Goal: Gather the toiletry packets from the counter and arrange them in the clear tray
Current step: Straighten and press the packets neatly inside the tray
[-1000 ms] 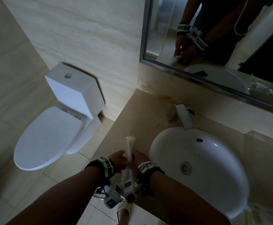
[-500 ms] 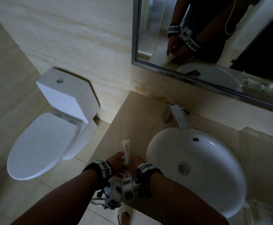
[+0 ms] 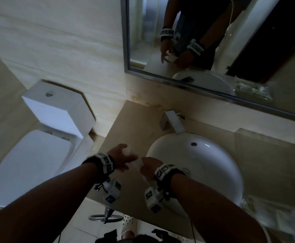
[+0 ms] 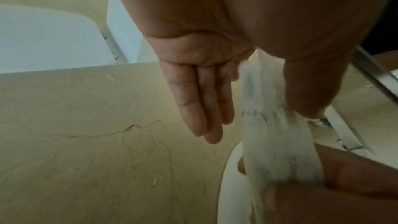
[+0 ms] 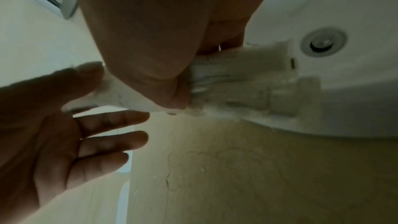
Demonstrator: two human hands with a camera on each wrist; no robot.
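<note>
A bundle of white toiletry packets is gripped by my right hand just over the left rim of the sink. In the right wrist view the thumb clamps the packets, which stick out over the basin. My left hand is beside them with straight, spread fingers; one digit touches the bundle's near end. The clear tray, with packets in it, sits at the lower right of the counter, partly behind my right arm.
The white sink fills the middle of the beige counter, with the faucet behind it. A toilet stands to the left, below counter level. The mirror lines the wall behind.
The packet bundle stood upright between both hands before; now it lies sideways in my right hand. My left hand has opened and drifted left, and the wrists have moved apart.
</note>
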